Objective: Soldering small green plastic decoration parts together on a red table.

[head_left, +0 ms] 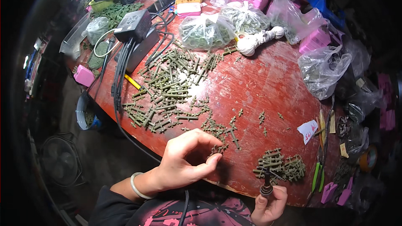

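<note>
My left hand [188, 155] is closed in a pinch, with a small olive-green branched piece [216, 149] between thumb and fingertips. At the table's front edge, my right hand [270, 205] grips a dark pen-shaped tool [266, 187], its thin tip slanting up and to the left. That tip is close to a small pile of green branched pieces [289, 168] and rods. Beyond my left hand spreads a large heap of green rods and branched pieces [167, 90]. A few single pieces [261, 117] lie scattered toward the middle.
A black power box [133, 24] with cables stands at the left. Plastic bags of green pieces [207, 33] and a bundle of white cord [257, 41] line the back. Green-handled pliers [317, 178], a paper slip [307, 131] and pink blocks [328, 192] are at the right.
</note>
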`<state>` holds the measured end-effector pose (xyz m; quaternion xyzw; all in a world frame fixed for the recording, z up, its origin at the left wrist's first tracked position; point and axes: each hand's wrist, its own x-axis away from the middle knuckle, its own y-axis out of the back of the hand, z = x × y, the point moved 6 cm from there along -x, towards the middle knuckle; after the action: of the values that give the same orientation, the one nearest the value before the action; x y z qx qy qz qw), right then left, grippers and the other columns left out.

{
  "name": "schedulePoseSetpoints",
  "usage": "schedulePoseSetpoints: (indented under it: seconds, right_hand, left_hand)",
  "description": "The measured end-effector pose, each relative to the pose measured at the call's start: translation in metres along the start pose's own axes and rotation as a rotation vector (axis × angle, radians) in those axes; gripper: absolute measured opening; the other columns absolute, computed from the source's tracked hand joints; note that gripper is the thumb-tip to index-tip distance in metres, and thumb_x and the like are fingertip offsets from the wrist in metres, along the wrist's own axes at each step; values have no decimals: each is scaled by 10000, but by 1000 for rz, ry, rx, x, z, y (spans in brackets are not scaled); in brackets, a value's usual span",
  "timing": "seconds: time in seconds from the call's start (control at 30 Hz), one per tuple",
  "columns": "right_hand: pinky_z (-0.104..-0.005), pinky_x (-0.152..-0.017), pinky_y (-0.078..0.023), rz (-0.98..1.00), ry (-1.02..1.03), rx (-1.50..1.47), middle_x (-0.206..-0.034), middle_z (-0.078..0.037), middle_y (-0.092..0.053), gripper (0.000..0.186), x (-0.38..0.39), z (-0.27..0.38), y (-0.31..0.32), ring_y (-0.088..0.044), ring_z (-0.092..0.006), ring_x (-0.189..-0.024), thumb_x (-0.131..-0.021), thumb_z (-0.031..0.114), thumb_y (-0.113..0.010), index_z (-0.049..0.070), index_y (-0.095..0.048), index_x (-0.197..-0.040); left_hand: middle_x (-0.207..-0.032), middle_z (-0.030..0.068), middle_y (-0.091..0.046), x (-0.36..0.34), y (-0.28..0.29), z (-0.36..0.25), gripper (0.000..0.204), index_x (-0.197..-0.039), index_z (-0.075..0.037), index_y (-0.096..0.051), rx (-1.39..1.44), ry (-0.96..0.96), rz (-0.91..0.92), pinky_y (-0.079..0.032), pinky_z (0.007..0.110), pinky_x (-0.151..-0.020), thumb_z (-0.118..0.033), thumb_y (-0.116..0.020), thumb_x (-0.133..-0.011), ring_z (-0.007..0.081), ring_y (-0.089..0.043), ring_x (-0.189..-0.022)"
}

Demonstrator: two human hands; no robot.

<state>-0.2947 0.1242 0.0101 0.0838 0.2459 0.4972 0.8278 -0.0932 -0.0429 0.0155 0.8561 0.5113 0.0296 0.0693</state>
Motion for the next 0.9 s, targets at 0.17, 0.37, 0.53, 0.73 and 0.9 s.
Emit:
schedulePoseSetpoints:
  seconds: [0.17, 0.37, 0.53, 0.73, 0.9]
  right_hand:
    - [-330, -789, -490, -6, -2, 1, -1015, -141, -613, 303, 0, -1, 4, -600, -222, -866, -982, 171, -695, -80, -588, -1113]
    - [-362, -777, -516, -15, 95, 146, -978, -180, -638, 293, -6, 4, 11, -633, -296, -841, -958, 174, -726, -70, -615, -1077]
    - [-374, -748, -532, -29, 98, 190, -961, -181, -647, 294, -4, 3, 16, -645, -309, -823, -945, 171, -743, -66, -626, -1074]
    - [-367, -730, -535, -32, 118, 191, -957, -186, -646, 288, -7, 6, 15, -647, -314, -823, -938, 161, -754, -61, -635, -1077]
    - [-368, -722, -538, 42, 125, 210, -950, -183, -644, 277, -13, 13, 7, -647, -316, -818, -919, 117, -767, -66, -651, -1091]
  left_hand:
    - [-909, 72, -646, -2, -3, -13, 261, -1065, 23, -689, -170, -191, -39, -493, 245, -693, 45, -768, -817, 109, -613, -784]
    - [-894, 85, -649, -6, -19, -23, 280, -1069, 24, -686, -325, -329, -54, -512, 264, -650, 47, -755, -800, 145, -627, -757]
    - [-978, 103, -674, -3, -24, -19, 338, -1137, 14, -647, -298, -306, -58, -577, 277, -703, 28, -763, -820, 169, -695, -807]
    - [-1061, 108, -648, 2, -30, -5, 443, -1238, 31, -535, -129, -220, -63, -587, 298, -830, 60, -743, -848, 167, -690, -945]
    - [-1075, 103, -629, 4, -29, -3, 490, -1270, 37, -476, -141, -188, -32, -579, 298, -859, 101, -726, -853, 155, -668, -977]
